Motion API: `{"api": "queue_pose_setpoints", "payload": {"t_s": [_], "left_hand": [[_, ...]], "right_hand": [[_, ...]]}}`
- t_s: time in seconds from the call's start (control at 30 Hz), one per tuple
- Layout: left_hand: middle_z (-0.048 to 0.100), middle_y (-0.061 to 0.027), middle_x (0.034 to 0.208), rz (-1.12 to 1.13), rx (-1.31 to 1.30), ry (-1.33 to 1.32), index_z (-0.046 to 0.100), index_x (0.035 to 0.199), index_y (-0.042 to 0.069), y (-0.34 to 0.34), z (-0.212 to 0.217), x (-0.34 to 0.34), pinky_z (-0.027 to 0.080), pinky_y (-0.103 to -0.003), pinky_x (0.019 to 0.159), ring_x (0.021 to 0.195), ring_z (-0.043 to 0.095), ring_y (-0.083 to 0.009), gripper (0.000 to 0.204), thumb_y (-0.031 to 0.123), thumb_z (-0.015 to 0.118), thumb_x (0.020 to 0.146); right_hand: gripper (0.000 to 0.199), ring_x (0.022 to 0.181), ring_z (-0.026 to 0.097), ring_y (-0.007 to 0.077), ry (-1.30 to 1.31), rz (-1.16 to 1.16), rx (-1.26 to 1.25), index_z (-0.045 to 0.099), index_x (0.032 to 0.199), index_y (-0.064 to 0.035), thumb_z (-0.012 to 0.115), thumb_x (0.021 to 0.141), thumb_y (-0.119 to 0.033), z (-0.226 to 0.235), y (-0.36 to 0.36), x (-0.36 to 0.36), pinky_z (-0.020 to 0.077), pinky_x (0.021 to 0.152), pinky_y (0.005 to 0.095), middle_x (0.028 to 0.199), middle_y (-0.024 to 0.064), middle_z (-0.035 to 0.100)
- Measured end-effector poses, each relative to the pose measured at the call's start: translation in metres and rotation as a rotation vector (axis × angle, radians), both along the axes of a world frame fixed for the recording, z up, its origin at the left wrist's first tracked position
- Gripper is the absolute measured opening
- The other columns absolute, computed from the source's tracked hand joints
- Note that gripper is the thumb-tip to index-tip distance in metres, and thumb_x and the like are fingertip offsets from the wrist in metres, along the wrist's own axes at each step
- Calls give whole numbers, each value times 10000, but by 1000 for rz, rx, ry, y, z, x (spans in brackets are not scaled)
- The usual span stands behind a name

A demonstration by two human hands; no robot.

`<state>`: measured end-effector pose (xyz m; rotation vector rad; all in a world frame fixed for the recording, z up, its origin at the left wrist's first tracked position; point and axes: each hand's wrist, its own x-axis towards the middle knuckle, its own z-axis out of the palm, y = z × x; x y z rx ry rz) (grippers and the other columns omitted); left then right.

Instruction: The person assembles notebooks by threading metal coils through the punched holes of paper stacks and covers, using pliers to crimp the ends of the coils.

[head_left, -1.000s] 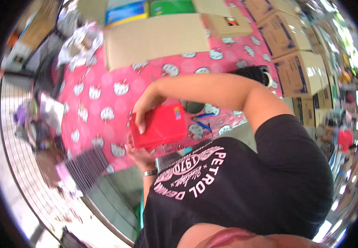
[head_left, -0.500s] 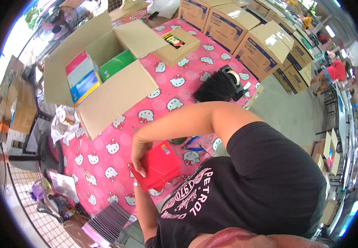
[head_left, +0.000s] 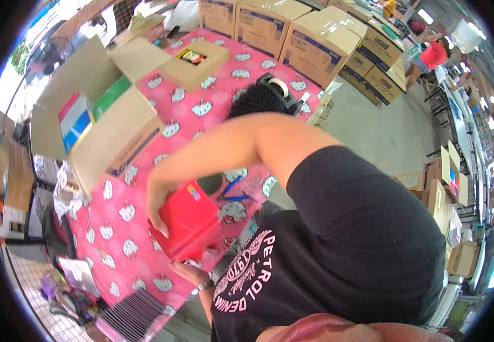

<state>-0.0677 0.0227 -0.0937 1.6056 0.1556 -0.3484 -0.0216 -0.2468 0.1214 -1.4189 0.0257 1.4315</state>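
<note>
I hold a red box (head_left: 193,219) in both hands over the near edge of a table covered with a pink cloth printed with cartoon cats (head_left: 201,108). My right hand (head_left: 157,208) lies flat on the box's upper left side, its arm reaching across my chest. My left hand (head_left: 185,271), with a watch at the wrist, supports the box from below. My black printed T-shirt fills the lower right.
An open cardboard carton (head_left: 110,142) with coloured packs inside stands on the table's left. A small open box (head_left: 196,62), a black tape dispenser (head_left: 270,91) and a blue pen (head_left: 233,188) lie nearby. Stacked cartons (head_left: 321,45) line the back; a person in red (head_left: 432,54) stands far off.
The view has swung, bringing the open carton and the stacked cartons further into the picture. The red box stays in both hands, close to my chest at the table's edge.
</note>
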Motion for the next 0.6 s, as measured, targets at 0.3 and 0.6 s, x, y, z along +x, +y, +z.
{"api": "queue_pose_setpoints", "payload": {"t_s": [0.3,0.6], "left_hand": [[614,-58,1191,-1243,-134,-99,600,1216,-6,-16,88,-116,430,-301,938,1082,549,-160,324,167,541,948],[637,-142,1212,-940,-98,-37,679,1136,17,-54,116,-57,385,-291,1005,1164,535,-192,370,305,529,958]], "right_hand": [[451,1042,633,210,-253,-66,-189,575,1196,-24,701,802,-204,37,1,-11,484,951,397,1209,122,636],[269,619,646,190,-371,-396,-366,640,913,-59,643,662,-158,40,29,-38,563,624,334,822,86,690]]}}
